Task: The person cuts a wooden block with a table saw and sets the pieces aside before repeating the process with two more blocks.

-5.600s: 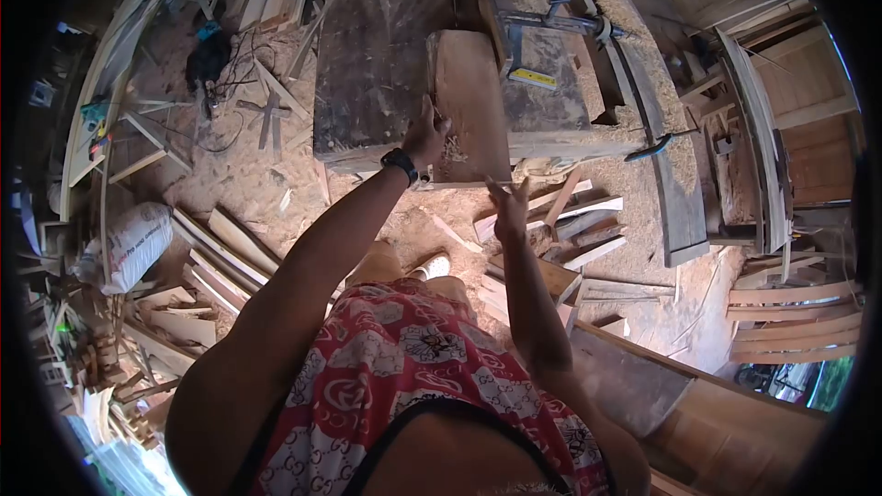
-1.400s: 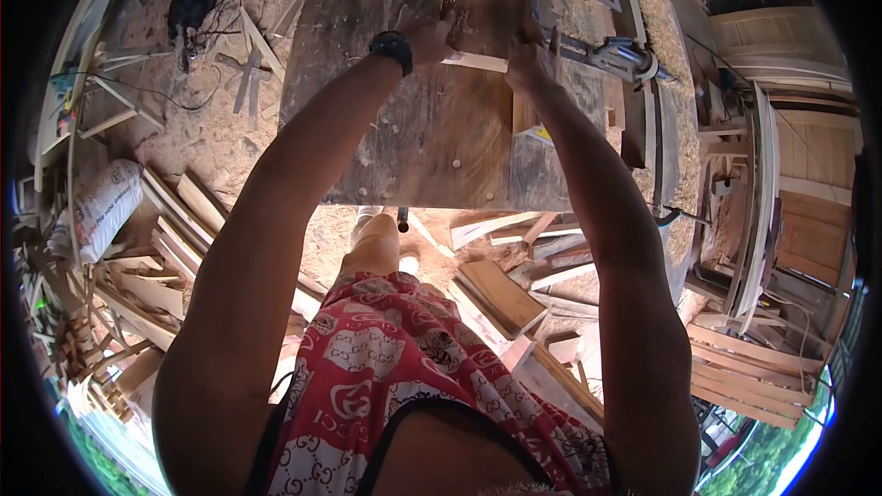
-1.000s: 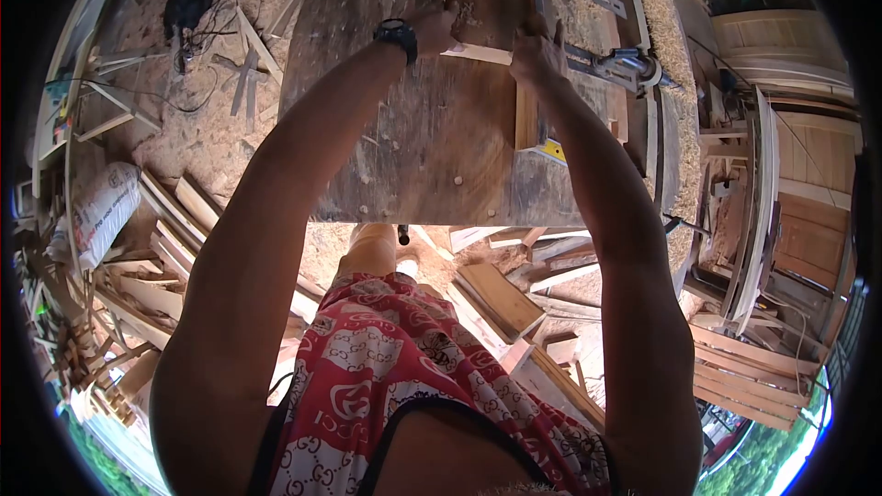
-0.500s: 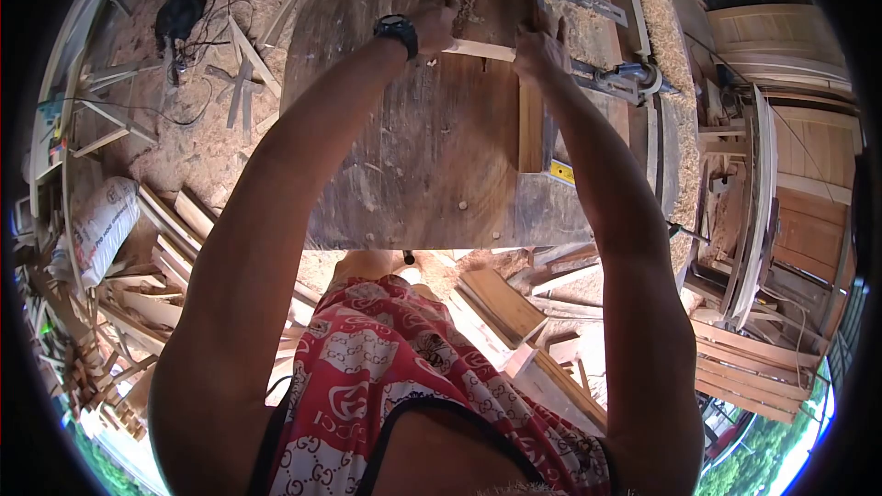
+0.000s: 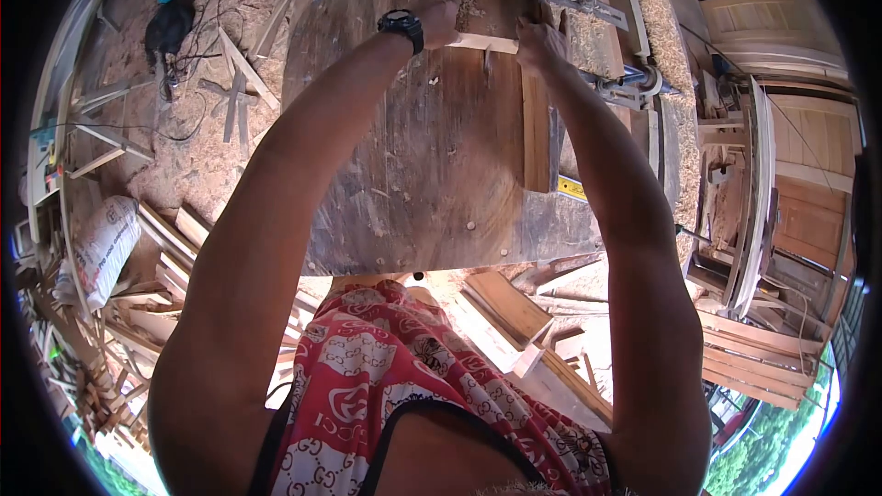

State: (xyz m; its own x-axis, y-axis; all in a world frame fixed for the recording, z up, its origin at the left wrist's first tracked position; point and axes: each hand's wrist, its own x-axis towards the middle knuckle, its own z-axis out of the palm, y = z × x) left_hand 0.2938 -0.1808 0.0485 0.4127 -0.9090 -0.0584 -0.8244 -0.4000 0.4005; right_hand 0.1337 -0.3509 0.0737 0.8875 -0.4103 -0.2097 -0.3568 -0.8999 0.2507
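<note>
Wood strip: pale, short, held crosswise at the far part of the workbench, at 12 o'clock from the person; whether it rests on the bench cannot be told.
Left hand: fingers clenched on the strip's left end; black watch worn at the wrist.
Right hand: fingers closed on the strip's right end.
Long board: laid lengthwise on the bench at 1 o'clock, just beside the right hand.
Yellow label: seen near the board's near end.
Sack: laid on the floor at 9 o'clock.
</note>
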